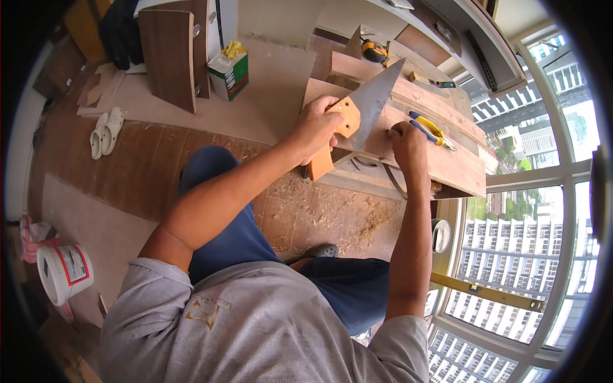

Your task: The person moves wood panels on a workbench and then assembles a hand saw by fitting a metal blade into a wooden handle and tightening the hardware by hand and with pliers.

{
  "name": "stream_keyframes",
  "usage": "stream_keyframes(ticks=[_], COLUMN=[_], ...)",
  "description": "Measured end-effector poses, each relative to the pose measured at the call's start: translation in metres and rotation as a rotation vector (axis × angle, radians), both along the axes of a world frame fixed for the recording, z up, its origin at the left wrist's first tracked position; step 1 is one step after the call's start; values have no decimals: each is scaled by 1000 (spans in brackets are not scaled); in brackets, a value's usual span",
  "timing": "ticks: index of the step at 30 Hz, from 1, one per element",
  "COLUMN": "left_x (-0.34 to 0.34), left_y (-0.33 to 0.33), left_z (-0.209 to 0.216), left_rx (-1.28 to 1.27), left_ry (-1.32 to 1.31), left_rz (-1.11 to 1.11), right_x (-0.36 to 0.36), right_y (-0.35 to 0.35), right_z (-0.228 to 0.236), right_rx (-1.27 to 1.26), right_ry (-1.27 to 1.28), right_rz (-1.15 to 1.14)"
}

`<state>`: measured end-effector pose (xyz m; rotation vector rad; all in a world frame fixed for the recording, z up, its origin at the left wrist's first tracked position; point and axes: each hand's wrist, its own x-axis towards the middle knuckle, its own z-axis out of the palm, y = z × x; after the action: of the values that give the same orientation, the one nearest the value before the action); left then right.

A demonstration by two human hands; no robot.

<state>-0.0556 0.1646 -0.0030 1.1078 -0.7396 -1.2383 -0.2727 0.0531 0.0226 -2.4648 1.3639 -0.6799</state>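
My left hand (313,131) is wrapped round the orange handle of a handsaw (377,96). The broad grey blade slants up and away to the right, over a reddish wooden board (447,163). Right of the blade, my right hand (408,145) is closed low at the board, fingers curled and pressed together. Whatever those fingers hold, if anything, is hidden. Just beyond that hand lie pliers (426,126) with yellow and blue handles, their jaws pointing right.
An orange and black tape measure (375,51) sits at the bench's far end. Wood shavings (373,220) litter the floor below. A yellow spirit level (488,293) leans by the windows at right. A white bucket (64,274), pale clogs (106,133) and a green-white box (228,73) stand leftward.
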Motion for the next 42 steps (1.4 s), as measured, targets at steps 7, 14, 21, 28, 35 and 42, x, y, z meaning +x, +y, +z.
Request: stream_keyframes(ticks=[7, 14, 21, 28, 35, 42], left_x=[-6, -13, -10, -17, -14, -18], left_y=[0, 4, 9, 12, 13, 16], left_z=[7, 11, 7, 0, 6, 10], left_rx=[26, -81, -113, -140, -66, -48], left_ry=[47, 89, 30, -62, -52, 64], left_rz=[-69, -69, -60, -34, -96, -102], right_x=[31, 65, 68, 66, 79, 83], right_y=[27, 50, 57, 50, 67, 71], right_z=[38, 42, 43, 56, 43, 42], right_rx=[309, 2, 65, 158, -116, -105], right_ry=[-604, -293, -271, -206, -102, 2], right_rz=[23, 137, 132, 112, 53, -60])
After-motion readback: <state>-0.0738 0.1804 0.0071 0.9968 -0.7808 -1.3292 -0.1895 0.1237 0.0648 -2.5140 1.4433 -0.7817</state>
